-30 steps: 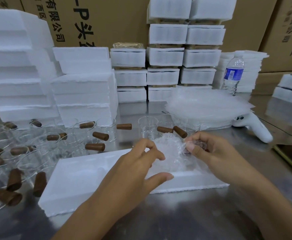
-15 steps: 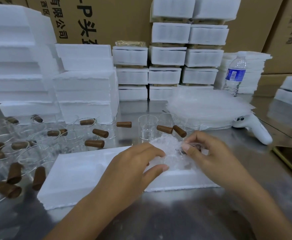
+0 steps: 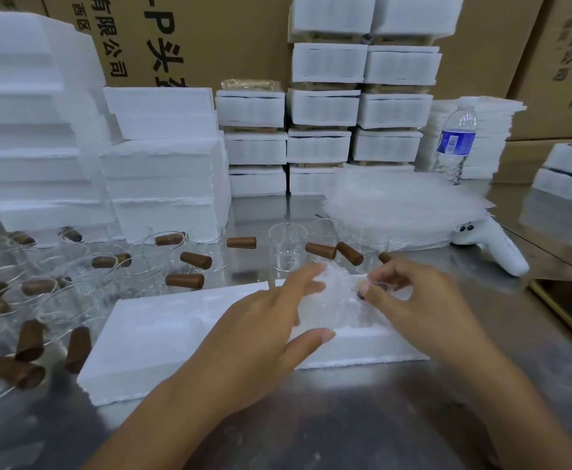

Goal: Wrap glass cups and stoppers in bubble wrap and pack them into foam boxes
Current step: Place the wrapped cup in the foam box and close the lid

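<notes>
- The bubble-wrap bundle [image 3: 337,300] sits at the middle of the frame, over the right end of an open foam box [image 3: 159,340]; what is inside it cannot be made out.
- The left hand [image 3: 260,334] lies against the bundle's left side, its fingers [image 3: 306,274] nearly straight and spread, the thumb stretched out below; it grips nothing.
- The right hand [image 3: 417,300] pinches the wrap's right edge between thumb and fingers [image 3: 374,287].
- The foam box lies flat on the steel bench [image 3: 345,422].
- Behind the box stand clear glass cups [image 3: 286,249], with brown stoppers [image 3: 196,260] scattered among them toward the left edge.
- A stack of bubble-wrap sheets [image 3: 403,208] lies right of centre, with a white controller [image 3: 501,252] beside it.
- Foam box stacks [image 3: 162,157] fill the upper left; a water bottle [image 3: 454,140] stands at upper right.
</notes>
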### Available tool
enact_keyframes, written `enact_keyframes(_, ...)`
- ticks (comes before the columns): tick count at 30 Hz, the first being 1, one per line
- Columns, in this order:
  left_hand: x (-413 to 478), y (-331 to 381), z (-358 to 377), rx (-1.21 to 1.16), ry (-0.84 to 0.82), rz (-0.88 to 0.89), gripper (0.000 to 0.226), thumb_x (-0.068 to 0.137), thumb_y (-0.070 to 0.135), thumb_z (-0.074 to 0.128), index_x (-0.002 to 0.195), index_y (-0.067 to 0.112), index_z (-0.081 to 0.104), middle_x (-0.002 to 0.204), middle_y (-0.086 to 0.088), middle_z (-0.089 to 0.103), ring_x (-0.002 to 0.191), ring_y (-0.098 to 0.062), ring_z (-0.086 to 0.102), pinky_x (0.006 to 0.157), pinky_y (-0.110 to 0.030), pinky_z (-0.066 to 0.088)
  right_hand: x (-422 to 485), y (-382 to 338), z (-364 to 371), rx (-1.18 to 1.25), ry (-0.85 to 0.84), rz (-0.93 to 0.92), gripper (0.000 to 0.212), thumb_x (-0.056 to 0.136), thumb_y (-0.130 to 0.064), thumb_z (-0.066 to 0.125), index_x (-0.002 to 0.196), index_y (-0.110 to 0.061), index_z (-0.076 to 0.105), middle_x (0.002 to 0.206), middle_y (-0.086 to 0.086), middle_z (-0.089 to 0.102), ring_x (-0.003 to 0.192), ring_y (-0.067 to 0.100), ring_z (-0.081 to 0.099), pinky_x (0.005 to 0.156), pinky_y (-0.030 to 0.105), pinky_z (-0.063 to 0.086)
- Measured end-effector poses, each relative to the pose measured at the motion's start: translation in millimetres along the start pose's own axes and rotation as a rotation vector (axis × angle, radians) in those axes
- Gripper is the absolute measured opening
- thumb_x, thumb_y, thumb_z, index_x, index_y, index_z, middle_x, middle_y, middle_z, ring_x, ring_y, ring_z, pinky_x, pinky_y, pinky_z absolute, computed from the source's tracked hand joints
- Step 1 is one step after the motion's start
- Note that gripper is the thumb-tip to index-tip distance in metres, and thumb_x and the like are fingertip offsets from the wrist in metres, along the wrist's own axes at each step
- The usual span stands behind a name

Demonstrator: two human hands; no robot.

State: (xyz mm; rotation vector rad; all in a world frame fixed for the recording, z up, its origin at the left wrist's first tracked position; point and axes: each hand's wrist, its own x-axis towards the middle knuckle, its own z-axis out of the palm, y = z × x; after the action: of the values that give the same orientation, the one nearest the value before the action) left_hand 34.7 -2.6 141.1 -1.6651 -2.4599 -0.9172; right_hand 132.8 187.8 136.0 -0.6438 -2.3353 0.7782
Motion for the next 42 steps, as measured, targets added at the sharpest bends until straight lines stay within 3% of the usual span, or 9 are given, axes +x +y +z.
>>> enact_keyframes(2, -0.2, 1.1, -4.9, -0.053, 0.042, -0.038, 0.064, 0.065, 0.075, 0.036, 0.107, 0.081, -0.012, 0.110, 0.044, 0.034, 0.106, 0.018, 0.038, 0.075, -0.002, 0.035, -0.5, -0.6, -2.1, 0.032, 0.001, -0.016, 0.022, 0.071, -0.049, 0.070, 0.088, -0.040, 0.060, 0.082, -0.018, 0.063, 0.083, -0.010, 0.055, 0.069, 0.010, 0.038)
enact_keyframes(8, -13.0, -9.6, -32.0, 0.095, 0.117, -0.093, 0.044, 0.059, 0.086, 0.032, 0.094, 0.066, 0.016, 0.097, 0.048, 0.031, 0.097, 0.024, 0.037, 0.067, -0.005, 0.033, -0.6, -3.1, -6.9, 0.183, 0.147, -0.011, 0.017, 0.077, -0.040, 0.068, 0.091, -0.038, 0.059, 0.075, -0.017, 0.065, 0.082, -0.008, 0.057, 0.066, 0.015, 0.038)
enact_keyframes(13, -37.1, -19.4, -34.5, 0.229, -0.056, -0.165, 0.039, 0.078, 0.054, 0.065, 0.099, 0.053, 0.031, 0.093, 0.029, 0.042, 0.097, 0.001, 0.045, 0.078, -0.014, 0.035, -1.4, -2.9, -5.2, 0.270, 0.229, 0.007, 0.006, 0.082, -0.033, 0.067, 0.084, -0.033, 0.061, 0.074, -0.014, 0.064, 0.077, -0.006, 0.057, 0.061, 0.020, 0.039)
enact_keyframes(23, -49.4, 4.3, -69.9, 0.209, 0.268, 0.024, 0.043, 0.084, 0.024, 0.067, 0.103, 0.053, 0.042, 0.089, 0.032, 0.053, 0.090, 0.001, 0.055, 0.071, -0.012, 0.037, -4.1, -2.7, -5.0, 0.331, 0.283, 0.040, 0.008, 0.085, -0.026, 0.066, 0.081, -0.031, 0.061, 0.076, -0.011, 0.063, 0.076, -0.006, 0.055, 0.060, 0.018, 0.038)
enact_keyframes(27, -42.0, 26.1, -93.3, -0.111, 0.532, 0.190, 0.037, 0.085, 0.024, 0.063, 0.106, 0.052, 0.053, 0.100, 0.024, 0.064, 0.097, 0.002, 0.061, 0.076, -0.008, 0.047, -4.9, -4.4, -5.7, 0.315, 0.330, 0.011, 0.008, 0.085, -0.025, 0.066, 0.082, -0.030, 0.061, 0.079, -0.014, 0.063, 0.080, -0.008, 0.055, 0.062, 0.011, 0.038)
enact_keyframes(31, -23.8, 44.2, -90.5, -0.708, 0.687, 0.295, 0.034, 0.080, 0.013, 0.070, 0.107, 0.027, 0.055, 0.106, 0.010, 0.070, 0.105, -0.012, 0.065, 0.080, -0.023, 0.055, -6.5, -9.7, -6.4, 0.356, 0.442, -0.032, 0.009, 0.086, -0.026, 0.063, 0.085, -0.033, 0.059, 0.087, -0.018, 0.062, 0.089, -0.002, 0.056, 0.075, 0.010, 0.036)
enact_keyframes(36, 2.6, 53.3, -57.1, -1.467, 0.628, 0.173, 0.043, 0.073, 0.010, 0.067, 0.114, 0.013, 0.053, 0.105, 0.006, 0.070, 0.105, -0.012, 0.066, 0.083, -0.024, 0.053, -8.6, -17.4, -9.4, 0.619, 0.411, -0.074, 0.015, 0.098, -0.023, 0.046, 0.101, -0.033, 0.057, 0.080, -0.033, 0.063, 0.079, -0.019, 0.057, 0.065, -0.002, 0.038)
enact_keyframes(39, 9.6, 56.1, -34.8, -1.600, 0.581, 0.070, 0.040, 0.076, 0.005, 0.059, 0.115, 0.013, 0.055, 0.104, 0.004, 0.070, 0.099, -0.011, 0.067, 0.079, -0.022, 0.054, -8.2, -17.7, -14.2, 0.745, 0.345, -0.067, 0.026, 0.102, -0.028, 0.037, 0.098, -0.041, 0.059, 0.085, -0.035, 0.064, 0.081, -0.018, 0.058, 0.064, 0.002, 0.043)
enact_keyframes(42, 12.4, 54.1, -17.1, -1.589, 0.523, 0.002, 0.042, 0.076, 0.003, 0.062, 0.116, 0.012, 0.056, 0.107, 0.001, 0.070, 0.102, -0.013, 0.067, 0.081, -0.023, 0.054, -2.9, -12.5, -20.4, 1.027, 0.191, -0.003, 0.031, 0.091, -0.050, 0.040, 0.106, -0.036, 0.063, 0.104, -0.017, 0.070, 0.099, 0.000, 0.063, 0.080, 0.020, 0.049)
